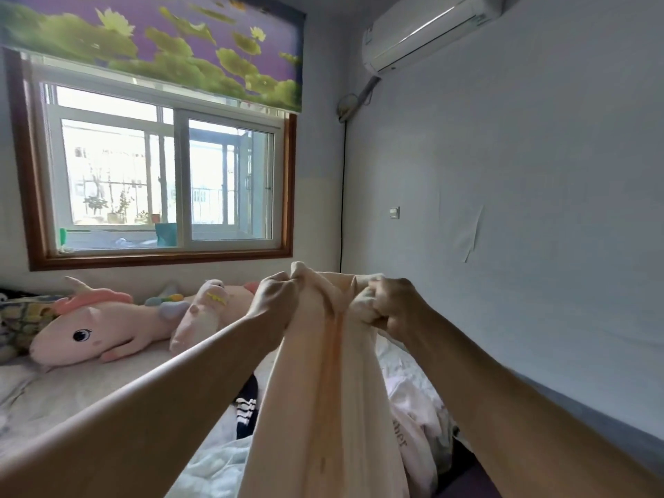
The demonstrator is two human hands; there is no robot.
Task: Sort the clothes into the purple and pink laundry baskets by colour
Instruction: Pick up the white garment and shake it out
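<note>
Cream garment point(334, 372) up, left hand point(275, 298) and right hand point(386, 305) both fisted round its top edge; shake it out, judge colour before dropping.

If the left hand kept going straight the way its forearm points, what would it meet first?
Most likely the wall below the wood-framed window. The left hand, gripping the cream cloth garment, points up and away over the bed; nothing nearer shows in that line, though depth is unclear.

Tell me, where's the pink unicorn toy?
In the head view, the pink unicorn toy lies on the bed at the left, below the window and beyond the left hand.
</note>
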